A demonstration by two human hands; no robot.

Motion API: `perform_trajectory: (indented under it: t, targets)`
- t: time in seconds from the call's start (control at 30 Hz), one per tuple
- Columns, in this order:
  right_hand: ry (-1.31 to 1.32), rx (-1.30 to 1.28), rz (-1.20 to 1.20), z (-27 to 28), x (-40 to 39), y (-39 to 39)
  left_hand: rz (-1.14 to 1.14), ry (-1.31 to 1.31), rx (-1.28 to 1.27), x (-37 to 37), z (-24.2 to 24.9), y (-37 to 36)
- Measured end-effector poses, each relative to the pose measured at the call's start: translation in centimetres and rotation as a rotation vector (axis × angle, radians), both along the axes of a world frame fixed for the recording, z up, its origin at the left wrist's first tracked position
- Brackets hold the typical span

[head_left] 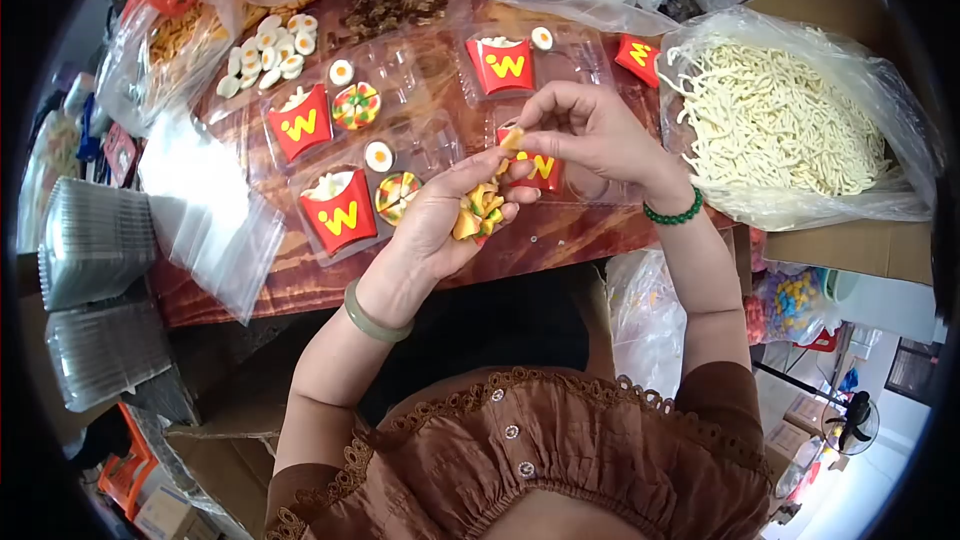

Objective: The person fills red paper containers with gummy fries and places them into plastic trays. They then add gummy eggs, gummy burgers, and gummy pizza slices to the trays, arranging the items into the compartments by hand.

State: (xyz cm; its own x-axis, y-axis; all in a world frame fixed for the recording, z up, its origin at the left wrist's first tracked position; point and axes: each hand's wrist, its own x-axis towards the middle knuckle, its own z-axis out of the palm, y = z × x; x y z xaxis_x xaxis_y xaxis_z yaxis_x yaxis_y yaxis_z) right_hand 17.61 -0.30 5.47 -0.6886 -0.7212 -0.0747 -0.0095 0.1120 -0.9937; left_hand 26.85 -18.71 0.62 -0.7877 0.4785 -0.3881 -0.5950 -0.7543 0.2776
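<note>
Palm up, my left hand [438,215] is curled around several small yellow gummy pieces [480,212] with red and green edges. My right hand [600,130] pinches a small orange-yellow piece [512,138] between thumb and fingertips, right above the left fingers. Partly hidden behind both hands is a red fries box [543,174] with a yellow letter, in a clear plastic tray. To the left, two trays hold red fries boxes [338,212], egg-shaped gummies [379,155] and round pizza gummies [397,196]. Another tray at the back holds a red fries box [502,66] and an egg gummy [542,38].
A large bag of pale fry-shaped strips [780,120] lies in a carton at right. Egg gummies [270,52] and dark brown pieces [393,10] are piled at the back. Stacked clear trays [98,235] and plastic bags [205,195] sit at left.
</note>
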Motion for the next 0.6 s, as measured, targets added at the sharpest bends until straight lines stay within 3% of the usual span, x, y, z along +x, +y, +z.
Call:
perform_trajectory:
  t: [0.07,0.17,0.23,0.3,0.53,0.6]
  targets:
    - [0.088,0.113,-0.196,0.1,-1.4,1.6,0.007,-0.039,0.056,-1.1,-0.3,0.3]
    - [0.454,0.550,-0.388,-1.1,-4.0,3.3,0.073,-0.136,0.143,-2.7,-0.6,0.6]
    - [0.593,0.443,-0.443,-3.2,-5.5,3.5,0.089,-0.109,0.169,-3.9,-0.6,0.6]
    - [0.772,0.577,-0.428,-4.6,-6.9,3.5,0.085,-0.087,0.185,-5.0,-0.6,0.7]
    - [0.512,0.420,-0.499,-5.1,-9.5,3.3,0.219,-0.140,0.082,-8.7,-0.4,0.8]
    - [0.627,0.427,-0.398,-5.6,-9.4,3.9,0.227,-0.134,0.072,-9.5,-0.9,0.5]
